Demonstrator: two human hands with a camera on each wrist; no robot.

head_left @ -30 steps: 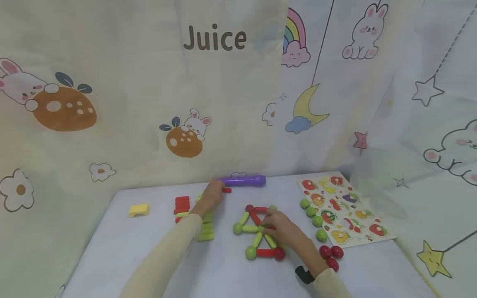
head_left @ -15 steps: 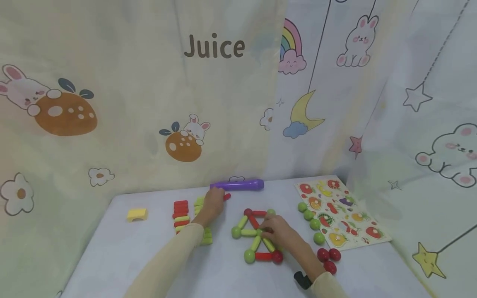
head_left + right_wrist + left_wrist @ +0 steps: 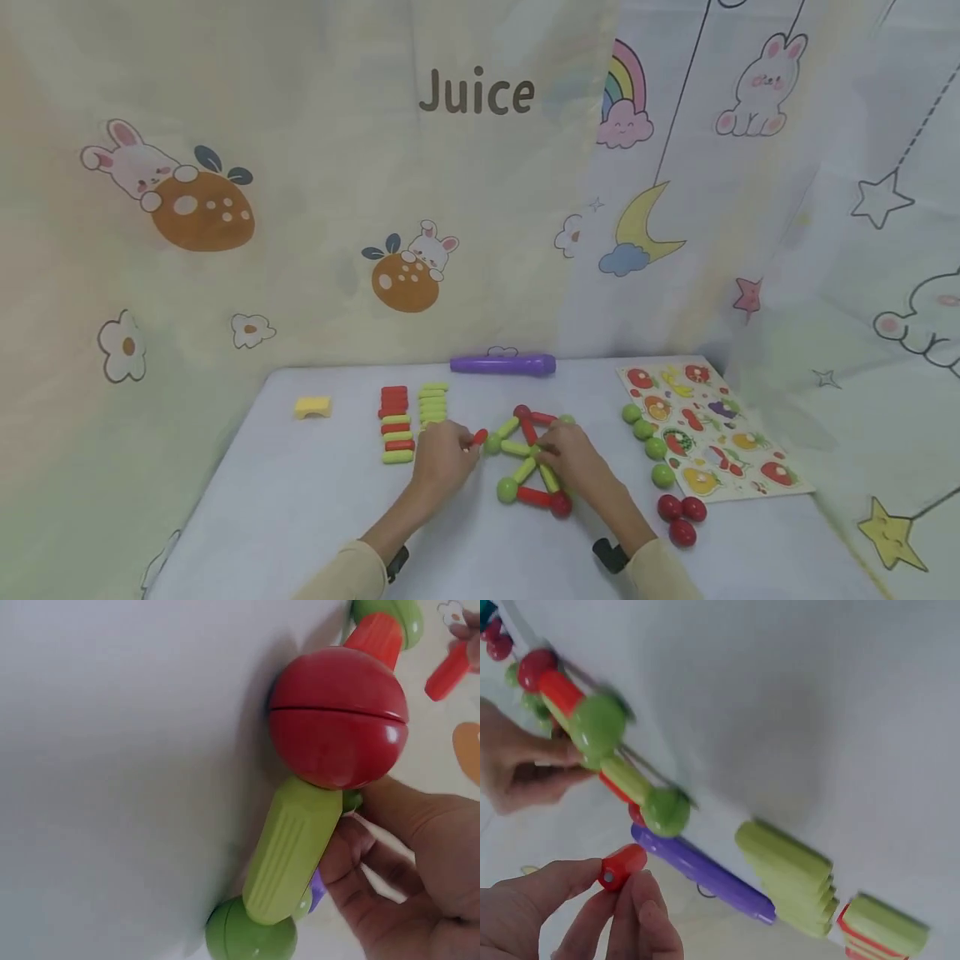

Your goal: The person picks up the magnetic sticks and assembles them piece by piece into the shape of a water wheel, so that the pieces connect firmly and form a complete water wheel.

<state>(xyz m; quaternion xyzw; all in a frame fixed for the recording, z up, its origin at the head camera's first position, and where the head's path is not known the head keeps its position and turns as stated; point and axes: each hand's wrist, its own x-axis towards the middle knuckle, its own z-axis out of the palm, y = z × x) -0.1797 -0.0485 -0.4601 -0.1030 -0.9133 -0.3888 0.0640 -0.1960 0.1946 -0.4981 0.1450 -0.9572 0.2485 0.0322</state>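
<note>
My left hand (image 3: pixel 442 457) pinches a red magnetic rod (image 3: pixel 622 866) between thumb and fingertips, its round metal end showing in the left wrist view. The rod is held up near the left green ball (image 3: pixel 492 443) of a ball-and-rod structure, apart from it in the left wrist view. Red and light green rods join red and green balls into a wheel-like shape on the table. My right hand (image 3: pixel 577 458) holds this structure near its middle green ball (image 3: pixel 534 452). In the right wrist view, a red ball (image 3: pixel 337 716) and a light green rod (image 3: pixel 292 851) partly hide its fingertips.
Loose green rods (image 3: pixel 432 400) and a red-green column of rods (image 3: pixel 396 429) lie left. A yellow arch block (image 3: pixel 312 407) sits farther left, a purple microphone-shaped thing (image 3: pixel 502 365) at the back. Right are loose green balls (image 3: pixel 656 448), red balls (image 3: pixel 682 533) and a fruit-picture sheet (image 3: pixel 720 433).
My left hand has brought the red rod from near the purple thing towards me and beside the structure's left side. The right hand stays on the structure. The head view has shifted.
</note>
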